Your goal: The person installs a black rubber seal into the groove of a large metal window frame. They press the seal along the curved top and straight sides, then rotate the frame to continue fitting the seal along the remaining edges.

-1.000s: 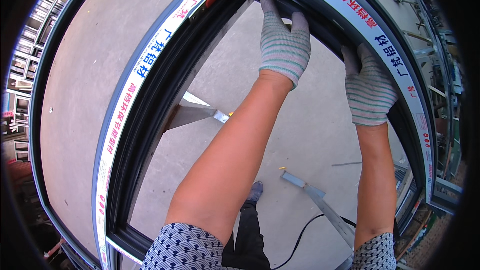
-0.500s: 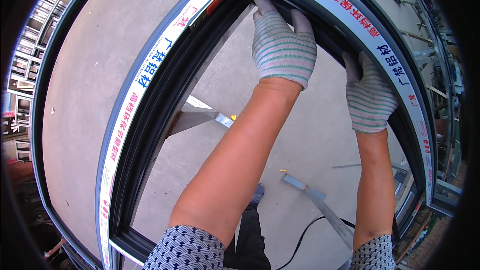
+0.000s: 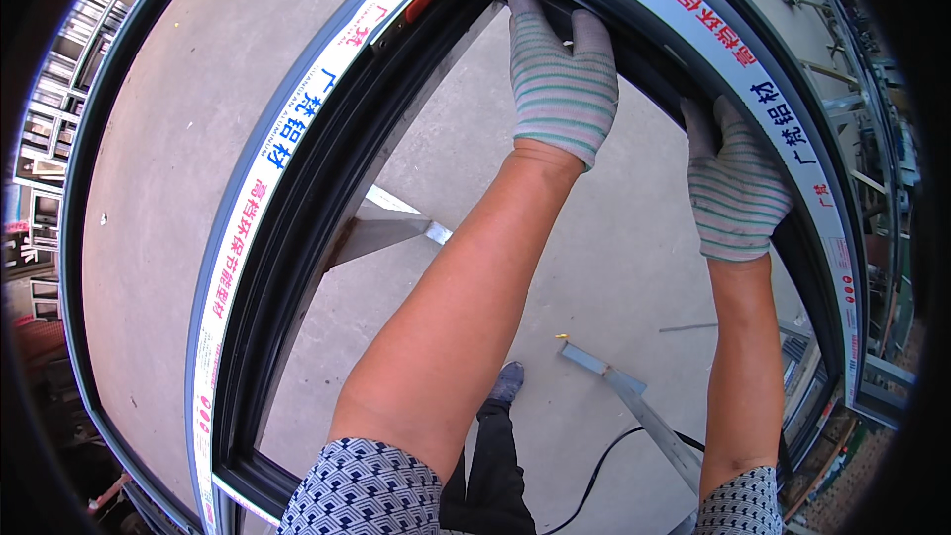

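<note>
Dark-grey and black metal frame (image 3: pixel 297 208), one, lying above a smooth grey floor (image 3: pixel 634 267). Landmark: its left bar, faced with white printed film (image 3: pixel 233 267), long axis slanting from near the person up to a far corner.

Far bar, grey-faced and film-covered (image 3: pixel 728 45), one: joined to the left bar's far end; its long axis runs rightward from there, curving back toward the person (fisheye bend included).

Left hand, in a white-and-green striped knit glove (image 3: pixel 565 89): right of the left bar's far end, forefinger stretched toward the corner, thumb apart, against the far bar's black inner channel; whether it grips, cannot tell.

Right hand, gloved alike (image 3: pixel 738 188): farther right of the left bar, fingers at the far bar's inner side; tips hidden, grip uncertain.

Orange-red strip (image 3: pixel 426 2): on the left bar, near its far end.

Silver metal support (image 3: pixel 604 369): right of the left bar, below the opening.
</note>
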`<action>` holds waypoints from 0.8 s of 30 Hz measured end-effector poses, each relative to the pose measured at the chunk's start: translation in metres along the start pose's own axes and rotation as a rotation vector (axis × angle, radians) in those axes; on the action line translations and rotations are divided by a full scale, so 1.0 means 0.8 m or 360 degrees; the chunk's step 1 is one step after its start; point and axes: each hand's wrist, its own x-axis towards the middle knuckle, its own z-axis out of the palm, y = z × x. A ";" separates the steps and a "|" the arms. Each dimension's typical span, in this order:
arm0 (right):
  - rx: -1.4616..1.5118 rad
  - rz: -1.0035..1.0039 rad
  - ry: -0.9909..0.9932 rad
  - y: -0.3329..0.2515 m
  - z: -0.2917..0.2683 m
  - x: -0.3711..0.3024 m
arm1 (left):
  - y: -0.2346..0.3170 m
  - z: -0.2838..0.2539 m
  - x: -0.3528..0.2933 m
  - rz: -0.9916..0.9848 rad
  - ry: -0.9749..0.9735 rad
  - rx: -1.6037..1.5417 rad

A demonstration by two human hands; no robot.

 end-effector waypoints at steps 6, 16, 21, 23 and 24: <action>0.0117 -0.0030 0.0025 0.005 0.001 -0.002 | 0.001 0.003 -0.001 0.0046 0.0061 -0.0008; 0.0078 -0.0142 0.0020 0.012 0.007 -0.004 | -0.003 0.010 0.007 -0.0027 0.0157 0.0010; 0.0108 -0.0124 -0.0018 0.013 0.013 -0.008 | 0.009 0.000 0.003 -0.0209 0.0072 0.0244; 0.0115 -0.0127 -0.0022 0.011 0.013 -0.009 | 0.015 -0.002 0.007 -0.0298 -0.0002 0.0279; 0.0110 -0.0117 -0.0014 0.010 0.015 -0.007 | 0.018 -0.003 0.009 -0.0341 -0.0039 0.0298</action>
